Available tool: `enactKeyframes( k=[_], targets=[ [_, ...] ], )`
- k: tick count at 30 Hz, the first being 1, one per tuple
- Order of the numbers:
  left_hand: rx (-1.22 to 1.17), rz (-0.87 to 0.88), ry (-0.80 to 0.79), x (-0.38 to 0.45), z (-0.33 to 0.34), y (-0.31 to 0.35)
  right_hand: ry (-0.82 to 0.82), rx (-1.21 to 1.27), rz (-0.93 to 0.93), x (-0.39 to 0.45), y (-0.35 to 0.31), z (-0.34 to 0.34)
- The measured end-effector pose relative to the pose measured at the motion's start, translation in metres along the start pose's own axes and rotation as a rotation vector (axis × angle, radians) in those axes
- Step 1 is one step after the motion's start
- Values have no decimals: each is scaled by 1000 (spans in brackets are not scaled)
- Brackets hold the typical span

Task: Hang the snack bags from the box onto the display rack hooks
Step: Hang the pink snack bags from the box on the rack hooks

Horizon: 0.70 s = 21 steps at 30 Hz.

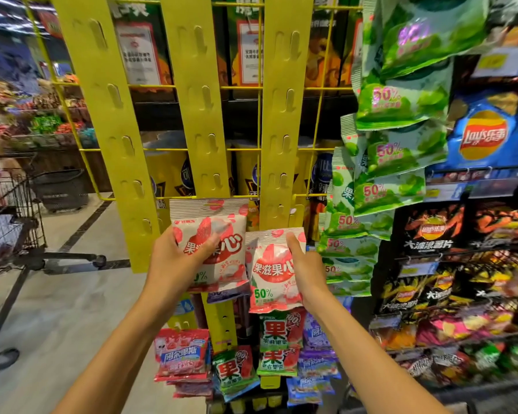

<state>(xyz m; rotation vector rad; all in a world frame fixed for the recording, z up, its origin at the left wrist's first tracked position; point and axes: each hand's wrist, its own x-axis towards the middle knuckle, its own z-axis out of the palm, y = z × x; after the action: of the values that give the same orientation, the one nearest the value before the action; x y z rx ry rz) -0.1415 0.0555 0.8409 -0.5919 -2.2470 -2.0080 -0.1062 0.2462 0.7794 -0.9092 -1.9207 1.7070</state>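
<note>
Your left hand grips a pink-and-white strawberry-print foil snack bag, thumb across its front, at 12 o'clock on the middle yellow plastic hook strip | your right hand holds a second matching bag, just at 3 o'clock of the first, below the right yellow strip.

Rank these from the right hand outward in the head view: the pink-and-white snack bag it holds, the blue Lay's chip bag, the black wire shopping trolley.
1. Pink-and-white snack bag: held by the right hand, at the third yellow strip's foot.
2. Blue Lay's chip bag: upper right, on the shelf.
3. Black wire shopping trolley: far left, across the aisle.
</note>
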Motion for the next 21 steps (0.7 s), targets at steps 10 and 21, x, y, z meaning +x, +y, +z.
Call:
enactKeyframes(
  k=[10, 21],
  targets=[
    [-76, -78, -14, 3, 5, 4, 30, -116, -18, -7, 15, 2],
    [-310, -348, -48, -9, 32, 12, 51, -143, 14, -26, 14, 7]
  ],
)
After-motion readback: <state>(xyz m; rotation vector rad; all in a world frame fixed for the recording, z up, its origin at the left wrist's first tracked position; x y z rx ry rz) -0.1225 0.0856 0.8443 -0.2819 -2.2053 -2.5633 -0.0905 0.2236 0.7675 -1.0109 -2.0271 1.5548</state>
